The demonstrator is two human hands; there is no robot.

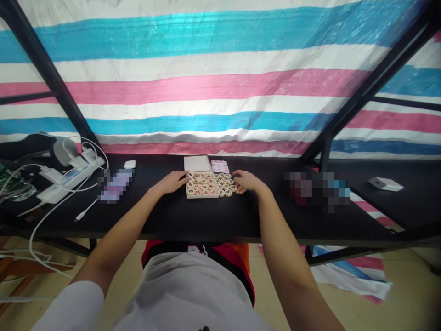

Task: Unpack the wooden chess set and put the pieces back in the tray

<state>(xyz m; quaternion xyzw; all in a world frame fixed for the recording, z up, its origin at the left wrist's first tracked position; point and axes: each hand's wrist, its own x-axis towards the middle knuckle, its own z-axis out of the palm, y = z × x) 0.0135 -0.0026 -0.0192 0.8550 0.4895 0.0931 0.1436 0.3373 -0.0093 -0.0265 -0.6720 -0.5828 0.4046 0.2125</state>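
Note:
A shallow white box (pixel 202 196) on the black table holds rows of round xiangqi pieces (pixel 204 186), most with red characters and a few dark ones at its left side. My left hand (pixel 171 182) rests against the box's left edge, fingers stretched out toward the pieces there. Beside the box's right wall lies a cluster of loose xiangqi pieces (pixel 226 184) with dark characters. My right hand (pixel 247 180) is at the right side of this cluster, its fingers bent and apart, touching or nearly touching the outermost pieces. Its fingertips are partly hidden.
Behind the box lie a pale lid (pixel 197 163) and a printed paper slip (pixel 220 166). A power strip (pixel 70 181) with white cables, an earbud case (pixel 130 164) and a blurred phone (pixel 117 186) are leftward. A white charger (pixel 385 184) sits far right, near black frame posts (pixel 327 149).

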